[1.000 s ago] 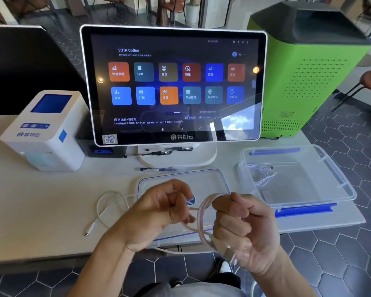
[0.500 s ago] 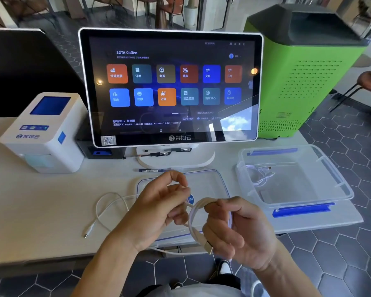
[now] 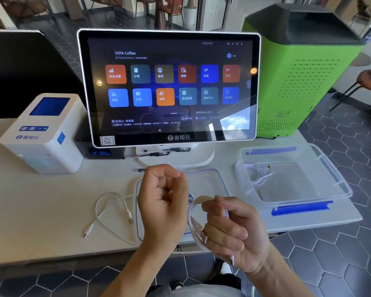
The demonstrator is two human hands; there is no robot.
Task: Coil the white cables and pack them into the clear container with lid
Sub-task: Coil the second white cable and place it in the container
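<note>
— What is the right hand [image 3: 229, 230] gripping?

— A thin, smooth white cable wound into a loop [image 3: 194, 219]; the fingers are curled shut around the bundle, and a small metal plug sticks out by the fingertips. A short tail pokes out under the palm.

— And the left hand [image 3: 163, 202]?

— Curled into a loose fist just beside the loop, fingertips pinched together. Whether a strand sits in that pinch I cannot tell — the fingers hide it.

— Where do the cables go?

— Into the clear rectangular plastic container with blue clips [image 3: 338, 189], open on the pale matte counter [image 3: 41, 211] to the right. A coiled white cable [image 3: 258, 173] already lies in its far-left corner. The flat transparent lid with a blue seal line [image 3: 208, 181] rests on the counter behind both hands, partly covered by them.

— Anything loose?

— A second thin white cable, uncoiled [image 3: 114, 213], sprawls in loose curves left of the lid, both plugs showing.

— What crowds the back?

— A glossy touchscreen terminal on a white stand [image 3: 169, 86], a boxy white receipt printer with a blue panel [image 3: 43, 133] to its left, and a green perforated plastic cabinet with a dark top [image 3: 304, 82] standing on the hexagon-tiled floor beyond the container.
</note>
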